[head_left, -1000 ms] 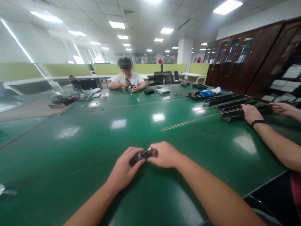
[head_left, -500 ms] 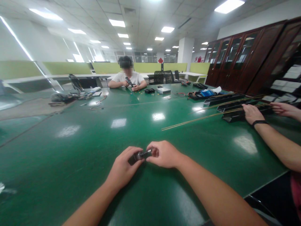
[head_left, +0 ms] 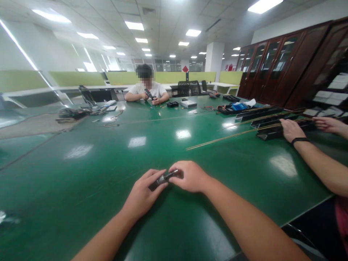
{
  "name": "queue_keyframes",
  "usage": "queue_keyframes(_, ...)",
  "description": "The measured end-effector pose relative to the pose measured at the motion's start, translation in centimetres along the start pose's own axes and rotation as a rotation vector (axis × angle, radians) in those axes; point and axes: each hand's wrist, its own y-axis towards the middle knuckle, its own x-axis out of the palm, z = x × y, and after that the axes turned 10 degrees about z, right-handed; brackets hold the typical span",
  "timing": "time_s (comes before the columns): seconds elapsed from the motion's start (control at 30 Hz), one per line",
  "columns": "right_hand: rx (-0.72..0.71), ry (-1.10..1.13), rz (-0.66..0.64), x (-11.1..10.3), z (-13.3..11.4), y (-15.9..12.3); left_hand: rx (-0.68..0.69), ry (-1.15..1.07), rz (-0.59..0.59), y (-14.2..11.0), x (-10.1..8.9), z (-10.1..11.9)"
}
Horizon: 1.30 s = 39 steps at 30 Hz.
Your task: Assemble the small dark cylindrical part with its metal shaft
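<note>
Dark tool (head_left: 163,178) at green table (head_left: 108,156)'s near side.
Left hand (head_left: 141,194) wraps its body; right hand (head_left: 190,176) pinches one end.

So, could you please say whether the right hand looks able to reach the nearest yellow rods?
Probably yes: only green tabletop shows between the right hand and the nearest yellow rods, though that hand grips the dark tool's end.

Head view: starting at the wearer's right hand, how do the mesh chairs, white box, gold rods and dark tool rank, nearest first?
1. Dark tool: at the right hand itself.
2. Gold rods: ahead, extending rightward.
3. White box: toward the table's far end.
4. Mesh chairs: beyond the table.
</note>
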Motion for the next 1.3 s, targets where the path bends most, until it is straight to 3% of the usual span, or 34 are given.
queue_keyframes(0.3,-0.029,-0.055,-0.071,0.1,0.3,0.2,-0.038,0.027,0.046,-0.2,0.2,0.0)
queue_keyframes(0.77,-0.046,-0.124,-0.066,0.0,0.4,0.3,-0.068,0.02,0.039,-0.2,-0.2,0.7)
queue_keyframes(1.3,-0.024,-0.134,-0.057,-0.4,0.3,0.2,0.019,0.033,0.07,0.0,-0.7,0.5)
